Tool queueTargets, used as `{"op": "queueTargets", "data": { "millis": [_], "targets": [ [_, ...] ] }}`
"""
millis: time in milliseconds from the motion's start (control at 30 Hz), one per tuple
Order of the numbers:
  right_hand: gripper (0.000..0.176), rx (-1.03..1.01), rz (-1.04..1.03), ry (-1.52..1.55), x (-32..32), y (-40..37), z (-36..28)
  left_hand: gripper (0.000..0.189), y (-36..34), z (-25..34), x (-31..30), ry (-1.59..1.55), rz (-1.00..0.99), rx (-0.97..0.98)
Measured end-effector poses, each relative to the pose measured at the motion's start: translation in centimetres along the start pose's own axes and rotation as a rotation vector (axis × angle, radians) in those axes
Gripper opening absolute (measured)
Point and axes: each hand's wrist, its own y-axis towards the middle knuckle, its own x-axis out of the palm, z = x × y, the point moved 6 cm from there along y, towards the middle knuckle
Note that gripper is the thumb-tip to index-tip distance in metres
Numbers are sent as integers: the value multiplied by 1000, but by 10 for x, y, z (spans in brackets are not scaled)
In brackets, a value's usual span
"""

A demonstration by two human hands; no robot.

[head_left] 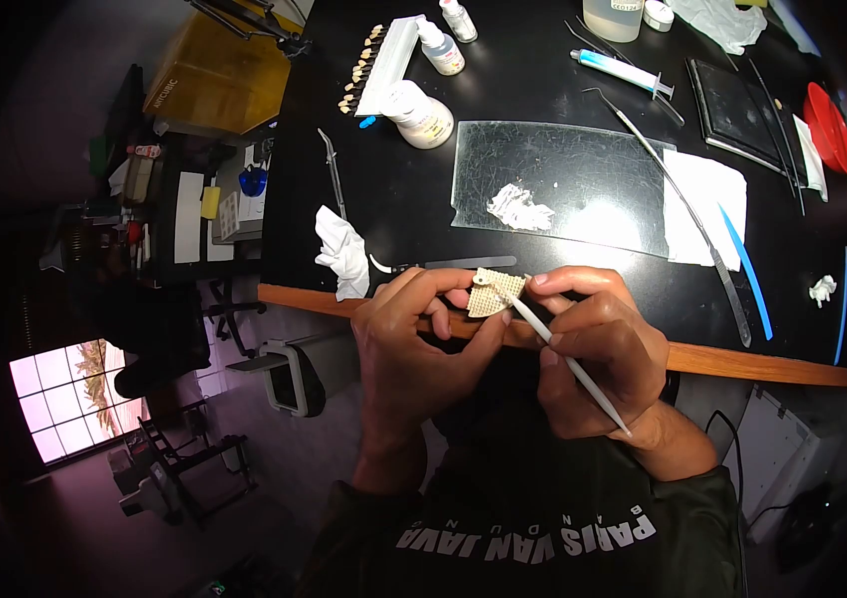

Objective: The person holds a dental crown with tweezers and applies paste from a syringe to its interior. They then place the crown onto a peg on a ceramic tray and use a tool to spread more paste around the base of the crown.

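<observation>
Just in front of the table's wooden edge, my left hand (413, 344) pinches a small cream-coloured mesh piece (496, 295) between thumb and fingers. My right hand (603, 344) is closed round a thin white stick-like tool (581, 377), held like a pen. The tool's upper end meets the mesh piece near its middle; the exact tip is too small to make out. My right index finger reaches close to the piece's right corner. Beyond the hands, a glass plate (563, 149) lies on the black table with a white, crumbly smear (520, 208) on it.
Crumpled tissue (341, 253) and tweezers (334, 169) lie at the left. Bottles (417, 116) and a tooth-shade rack (388, 65) stand behind. At the right are a long metal probe (677, 184), white paper (707, 204), blue strips (747, 269), a syringe (623, 72) and a red dish (830, 130).
</observation>
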Motion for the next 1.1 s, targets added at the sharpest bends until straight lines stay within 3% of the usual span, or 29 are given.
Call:
{"op": "queueTargets", "data": {
  "millis": [733,1100],
  "targets": [
    [22,-18,-1,-16,0,1,-1,33,0,-3,1,-38,6,-21],
    [18,-63,78,-21,0,-1,0,32,2,-15,-2,-233,-140,-240]
  ]
}}
